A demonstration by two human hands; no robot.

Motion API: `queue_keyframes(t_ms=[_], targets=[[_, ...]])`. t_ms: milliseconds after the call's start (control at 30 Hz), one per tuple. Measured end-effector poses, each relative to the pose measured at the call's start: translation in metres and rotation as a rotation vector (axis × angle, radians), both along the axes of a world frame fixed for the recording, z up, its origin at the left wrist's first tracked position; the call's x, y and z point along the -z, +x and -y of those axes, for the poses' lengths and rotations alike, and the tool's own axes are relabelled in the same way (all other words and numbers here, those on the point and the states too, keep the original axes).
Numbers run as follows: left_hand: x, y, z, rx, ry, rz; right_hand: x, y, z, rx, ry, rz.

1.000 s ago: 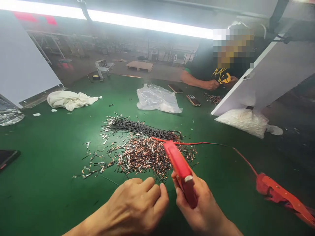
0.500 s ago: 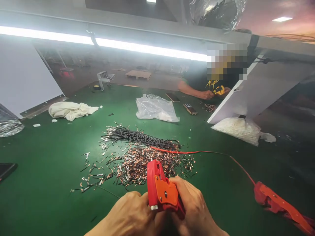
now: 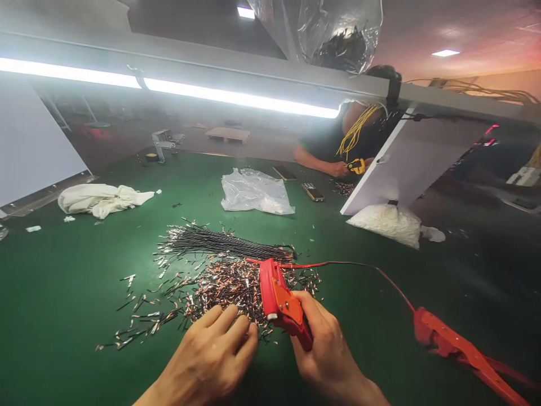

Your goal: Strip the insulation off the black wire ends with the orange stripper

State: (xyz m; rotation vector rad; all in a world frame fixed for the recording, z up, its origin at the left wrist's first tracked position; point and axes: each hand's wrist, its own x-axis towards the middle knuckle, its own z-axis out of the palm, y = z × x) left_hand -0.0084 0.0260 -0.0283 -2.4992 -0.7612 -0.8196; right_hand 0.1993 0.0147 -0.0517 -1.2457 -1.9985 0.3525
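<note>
My right hand [image 3: 323, 338] is wrapped round the handles of a red and orange wire stripper [image 3: 284, 299]. Its head points up and away from me, over the near right side of a heap of wire offcuts [image 3: 228, 285] with black insulation and copper ends. My left hand [image 3: 211, 349] is at the heap's near edge, back upwards, with its fingers curled together. Whatever the fingertips hold, if anything, is hidden. Behind the heap lies a bundle of black wires [image 3: 224, 241], their silvery ends to the left.
A second red wire stripper [image 3: 460, 344] lies at right, near a long red strip [image 3: 304, 265]. A clear plastic bag [image 3: 256, 192], white cloth [image 3: 103, 198] and filled white bag [image 3: 386, 224] lie farther back. Across the table, a person [image 3: 325, 146] holds a yellow tool. A light bar [image 3: 236, 96] hangs overhead.
My hands have moved apart; the left has come away from the stripper and lies lower beside the heap. A thin wire trailing from the left hand is no longer visible. The view has shifted right.
</note>
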Motion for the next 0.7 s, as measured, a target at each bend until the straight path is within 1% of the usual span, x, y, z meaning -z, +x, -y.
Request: queue_keyframes(t_ms=[100, 267, 367, 467, 567, 700], targets=[[0.009, 0.001, 0.001, 0.007, -0.028, -0.025, 0.006, 0.0, -0.003, 0.028, 0.044, 0.035], [0.027, 0.006, 0.004, -0.028, -0.051, -0.074, 0.014, 0.0, -0.008, 0.113, 0.118, 0.091], [0.033, 0.011, 0.007, -0.03, -0.084, -0.057, 0.015, -0.001, -0.009, 0.157, 0.132, 0.092], [0.031, 0.013, 0.009, -0.026, -0.057, -0.013, 0.013, 0.0, -0.01, 0.201, 0.151, 0.081], [0.025, 0.011, 0.009, -0.043, -0.021, 0.014, 0.01, 0.002, -0.011, 0.24, 0.162, 0.062], [0.018, 0.008, 0.008, -0.044, -0.02, 0.02, 0.007, 0.006, -0.011, 0.265, 0.151, 0.047]])
